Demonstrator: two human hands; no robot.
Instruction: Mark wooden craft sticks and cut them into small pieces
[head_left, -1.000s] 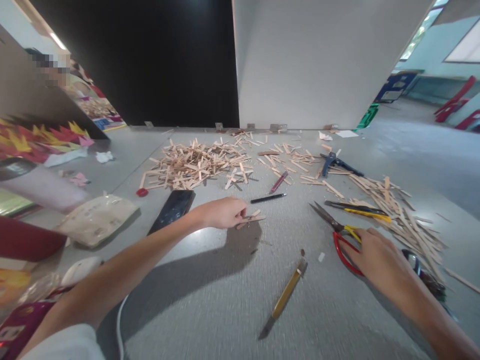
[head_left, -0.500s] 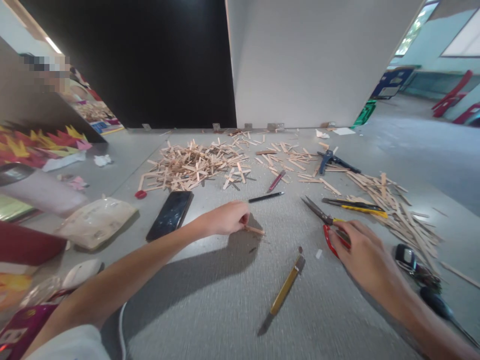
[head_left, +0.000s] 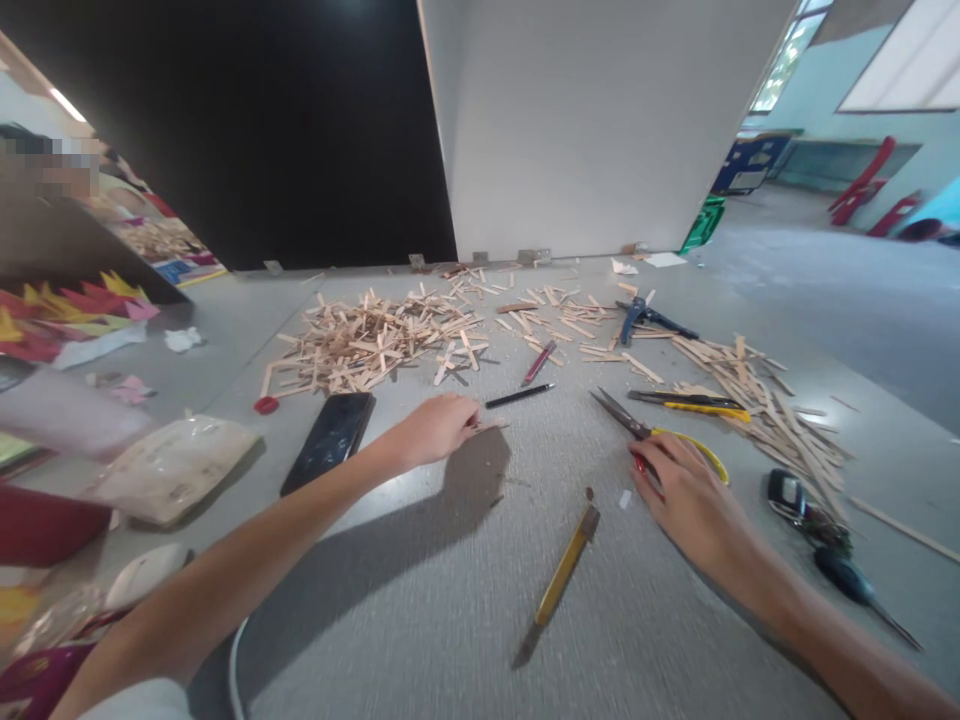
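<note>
My left hand (head_left: 442, 425) is closed in a pinch around a small wooden stick (head_left: 491, 427), which pokes out to the right just above the table. My right hand (head_left: 686, 490) lies over a pair of scissors (head_left: 626, 412), its fingers bent on the red handle. The yellow handle loop shows beyond the knuckles, and the blades point away to the upper left. Between the hands and nearer to me lies a yellow-handled tool (head_left: 564, 580). A black pen (head_left: 520, 396) and a dark red cutter-like piece (head_left: 538, 362) lie past my left fingertips.
A heap of wooden sticks (head_left: 375, 340) lies at the back, with more sticks (head_left: 787, 420) at right. Around them are blue pliers (head_left: 637, 318), a yellow-black cutter knife (head_left: 690, 402), keys (head_left: 814, 525), a phone (head_left: 330, 440) and a plastic packet (head_left: 180, 468). Upright panels (head_left: 600, 130) stand behind.
My left hand has moved slightly away from me with the small stick. My right hand has shifted on the scissors, and the yellow handle loop now shows. The view has turned a little right.
</note>
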